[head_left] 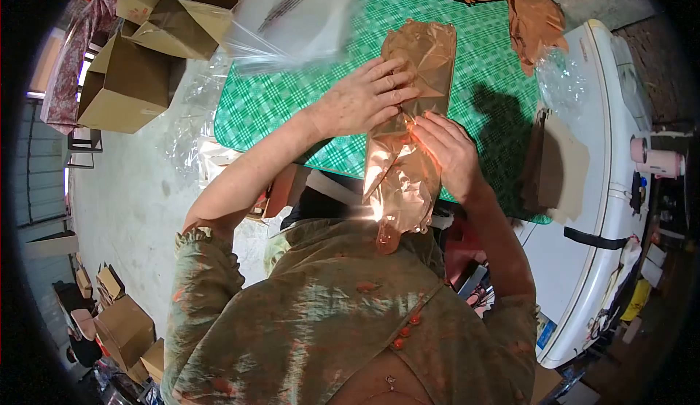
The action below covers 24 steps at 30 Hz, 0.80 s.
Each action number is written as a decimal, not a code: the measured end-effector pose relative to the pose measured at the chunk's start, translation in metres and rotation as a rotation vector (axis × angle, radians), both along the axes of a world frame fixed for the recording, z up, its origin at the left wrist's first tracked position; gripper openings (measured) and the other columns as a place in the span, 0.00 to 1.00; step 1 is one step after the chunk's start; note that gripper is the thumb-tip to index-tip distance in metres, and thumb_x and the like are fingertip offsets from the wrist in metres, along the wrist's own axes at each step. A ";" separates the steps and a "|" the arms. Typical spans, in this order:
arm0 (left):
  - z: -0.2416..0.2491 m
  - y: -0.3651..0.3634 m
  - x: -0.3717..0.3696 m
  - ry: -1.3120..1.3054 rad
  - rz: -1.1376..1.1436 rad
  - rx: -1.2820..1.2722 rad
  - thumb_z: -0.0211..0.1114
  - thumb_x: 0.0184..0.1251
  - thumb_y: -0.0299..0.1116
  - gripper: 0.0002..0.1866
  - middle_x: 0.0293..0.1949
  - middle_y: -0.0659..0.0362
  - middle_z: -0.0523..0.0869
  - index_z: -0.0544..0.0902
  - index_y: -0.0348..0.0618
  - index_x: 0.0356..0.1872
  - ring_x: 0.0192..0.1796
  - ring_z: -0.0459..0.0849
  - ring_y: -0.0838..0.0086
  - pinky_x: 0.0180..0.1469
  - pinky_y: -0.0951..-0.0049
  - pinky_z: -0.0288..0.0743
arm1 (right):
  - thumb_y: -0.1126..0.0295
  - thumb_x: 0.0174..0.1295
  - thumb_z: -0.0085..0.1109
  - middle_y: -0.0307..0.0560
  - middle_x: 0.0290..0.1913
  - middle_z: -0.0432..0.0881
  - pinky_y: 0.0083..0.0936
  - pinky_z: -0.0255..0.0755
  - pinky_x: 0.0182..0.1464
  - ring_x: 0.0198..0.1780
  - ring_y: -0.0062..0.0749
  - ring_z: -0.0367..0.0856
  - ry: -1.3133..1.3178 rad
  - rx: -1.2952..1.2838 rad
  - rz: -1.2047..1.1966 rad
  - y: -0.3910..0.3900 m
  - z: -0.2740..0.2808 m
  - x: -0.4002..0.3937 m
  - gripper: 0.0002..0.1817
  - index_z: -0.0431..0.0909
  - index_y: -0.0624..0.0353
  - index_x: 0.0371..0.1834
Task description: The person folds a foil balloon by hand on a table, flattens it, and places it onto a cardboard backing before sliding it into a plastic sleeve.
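The fingers of the left hand (357, 102) are held open, slightly parted, and are laid across the copper-coloured foil (408, 161) with their tips past its middle. Those of the right hand (452, 153) are kept nearly straight and close together, their tips set on the foil's right side; whether a fold is pinched under them cannot be told.

At the far left, open cardboard boxes (127, 91) are seen on the pale floor (138, 193), with more boxes (125, 328) placed lower down. Crumpled clear film (191, 131) is spread beside the table. On the green checked tablecloth (255, 110), a stack of clear plastic sheets (292, 22) is seen, blurred, beyond the left hand. The foil is stretched lengthwise between the hands, its far part supported by the tablecloth and its creased near end brought over the table's near edge, close to the patterned shirt (321, 310). Farther to the right, a crumpled copper-brown wrap (529, 15) is draped at the far side, and clear plastic (565, 80) is bunched below it. Flat brown sheets (561, 164) are placed near the right edge, beside a white appliance (594, 208) crossed by a black strap (594, 239).
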<state>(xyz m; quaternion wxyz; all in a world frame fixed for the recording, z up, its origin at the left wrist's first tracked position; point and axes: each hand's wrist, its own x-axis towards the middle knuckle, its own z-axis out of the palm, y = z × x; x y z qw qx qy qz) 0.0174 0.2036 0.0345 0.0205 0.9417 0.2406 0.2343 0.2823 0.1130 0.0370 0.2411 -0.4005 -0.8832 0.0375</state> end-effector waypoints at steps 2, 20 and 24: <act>0.003 -0.002 -0.006 0.050 -0.042 -0.062 0.62 0.74 0.34 0.30 0.78 0.55 0.75 0.77 0.48 0.77 0.84 0.65 0.55 0.87 0.50 0.55 | 0.73 0.66 0.62 0.51 0.64 0.88 0.42 0.76 0.72 0.69 0.48 0.82 0.017 -0.020 0.001 0.001 0.001 0.000 0.20 0.88 0.59 0.61; -0.002 0.001 -0.038 0.171 -0.256 -0.221 0.70 0.68 0.57 0.45 0.85 0.51 0.65 0.69 0.45 0.82 0.86 0.61 0.55 0.87 0.47 0.52 | 0.65 0.55 0.75 0.58 0.59 0.90 0.44 0.78 0.70 0.66 0.56 0.86 0.114 -0.268 0.078 0.020 0.029 0.002 0.27 0.87 0.65 0.59; -0.004 -0.009 -0.036 0.098 -0.209 -0.216 0.70 0.68 0.57 0.43 0.84 0.50 0.67 0.72 0.45 0.79 0.86 0.63 0.54 0.87 0.46 0.53 | 0.63 0.56 0.75 0.57 0.60 0.89 0.43 0.77 0.71 0.67 0.54 0.85 0.066 -0.315 0.074 0.024 0.029 0.006 0.28 0.87 0.64 0.59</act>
